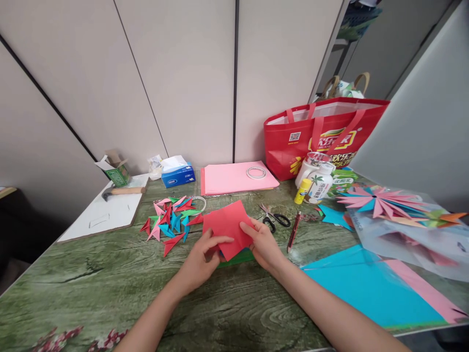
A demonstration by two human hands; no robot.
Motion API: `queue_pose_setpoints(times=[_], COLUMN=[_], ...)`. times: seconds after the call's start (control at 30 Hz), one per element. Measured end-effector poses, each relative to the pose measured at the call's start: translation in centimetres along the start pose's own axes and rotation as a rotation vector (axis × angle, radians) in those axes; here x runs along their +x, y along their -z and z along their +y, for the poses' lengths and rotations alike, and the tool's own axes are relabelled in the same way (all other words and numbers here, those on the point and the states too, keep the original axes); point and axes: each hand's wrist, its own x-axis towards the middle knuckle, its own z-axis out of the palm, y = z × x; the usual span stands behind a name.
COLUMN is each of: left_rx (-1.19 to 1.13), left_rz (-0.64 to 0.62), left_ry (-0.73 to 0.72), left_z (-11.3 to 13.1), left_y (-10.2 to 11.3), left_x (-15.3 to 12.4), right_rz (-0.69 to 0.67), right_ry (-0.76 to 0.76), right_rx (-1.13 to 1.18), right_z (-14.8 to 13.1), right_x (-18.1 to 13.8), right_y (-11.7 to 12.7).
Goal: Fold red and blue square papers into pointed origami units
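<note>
Read from the red paper as the dial's centre, a white flat board [117,210] lies at nine to ten o'clock on the green wood-patterned tabletop [205,313], carrying a claw hammer with a wooden handle [128,190]. Pointed folded-paper pieces in red, pink, blue and green [174,243] lie scattered at nine, and a blue tissue box [178,175] sits at ten. At eight, the left hand [200,254] has its index finger across the paper's face and its thumb curled below; whether it pinches the paper cannot be told. The thin square-cornered red paper [227,222] is centred between the hands, above a green sheet [238,260]. A stack of pink paper [230,180] lies at twelve. The right hand [264,244], toward four, grips the red paper's edge, thumb on top. Black-handled scissors [282,220] lie near three, apart from it; a bright blue sheet [366,288] lies at four.

The step in hand seems to be positioning the red paper; the next move calls for a steady right-hand pinch and aligned edges.
</note>
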Motion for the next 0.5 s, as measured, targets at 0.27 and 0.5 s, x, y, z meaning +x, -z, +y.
queue_pose_setpoints(times=[0.27, 0.5], left_rx=[-0.122, -0.144], left_rz=[0.077, 0.327], left_ry=[0.008, 0.102], left_z=[-0.41, -0.3], left_y=[-0.61, -0.23], left_x=[0.19, 0.26], right_rz=[-0.042, -0.138], right_ry=[0.027, 0.067], right_rx=[-0.06, -0.061], right_z=[-0.02, -0.11], right_x=[-0.24, -0.75], right_y=[-0.21, -0.65])
